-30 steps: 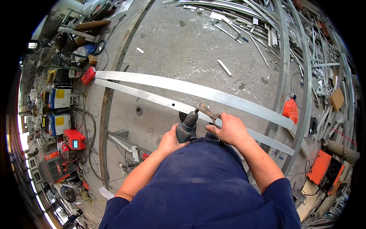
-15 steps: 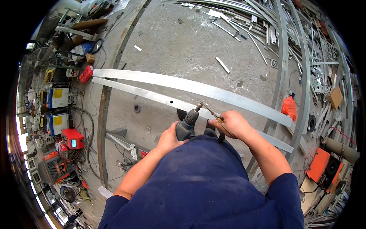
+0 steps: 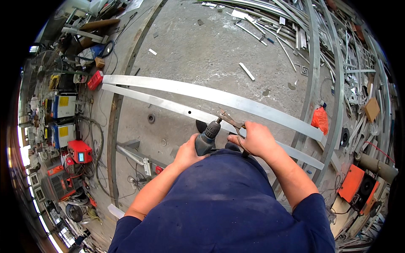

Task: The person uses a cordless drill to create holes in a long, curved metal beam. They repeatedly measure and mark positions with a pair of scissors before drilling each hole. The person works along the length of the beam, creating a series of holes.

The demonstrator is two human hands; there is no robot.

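Two long flat metal strips (image 3: 177, 89) lie side by side across the concrete floor, the near one (image 3: 168, 105) with a small drilled hole. My left hand (image 3: 187, 152) grips a dark grey power drill (image 3: 207, 137) whose bit end points down at the near strip. My right hand (image 3: 255, 140) holds the handles of rusty locking pliers (image 3: 230, 120), whose jaws sit on the near strip just beside the drill tip. My blue shirt hides the strip below my hands.
Red and blue-white welding machines (image 3: 63, 107) and cables crowd the left side. A curved steel rail (image 3: 114, 126) runs down the floor at left. Piles of metal profiles (image 3: 337, 50) fill the right, with an orange bag (image 3: 320, 120) and an orange machine (image 3: 352, 183).
My hands, the drill and the pliers have shifted slightly left along the near strip; the view has tilted a little with my head.
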